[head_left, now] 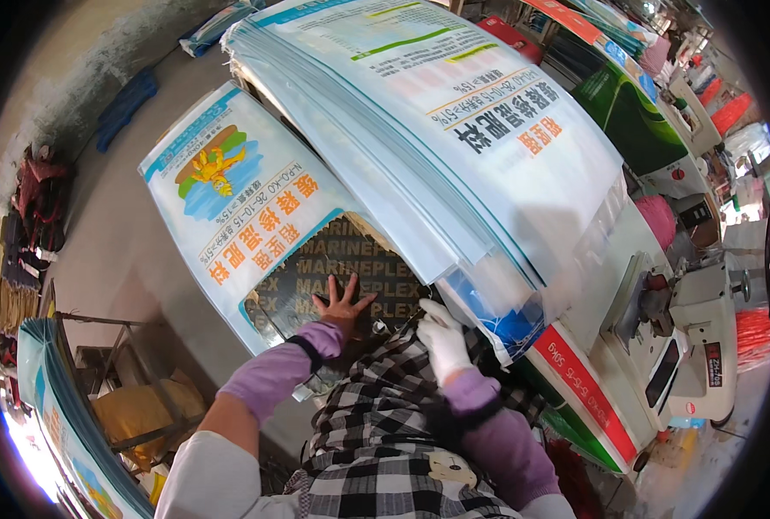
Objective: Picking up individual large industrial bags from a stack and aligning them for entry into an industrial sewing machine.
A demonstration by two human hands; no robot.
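My bare left hand point(341, 307) lies flat with fingers spread on a dark brown printed board point(337, 251). A white woven sack point(229, 190) with a cartoon picture and orange lettering lies beyond and left of the board, lapping its edge. My right hand point(444, 342), in a white glove, is closed at the board's right edge, beside the large stack of sacks. Whatever its fingers hold, if anything, is hidden. Purple sleeves cover both forearms, and a black-and-white checked apron point(376, 424) reaches up to the board.
A thick stack of white printed sacks point(488, 173) rises at the right. Behind it stands a white sewing machine point(696, 346). More folded sacks point(47, 381) and a metal frame point(134, 381) are at the left. A blue cloth point(127, 108) lies on the floor near the wall.
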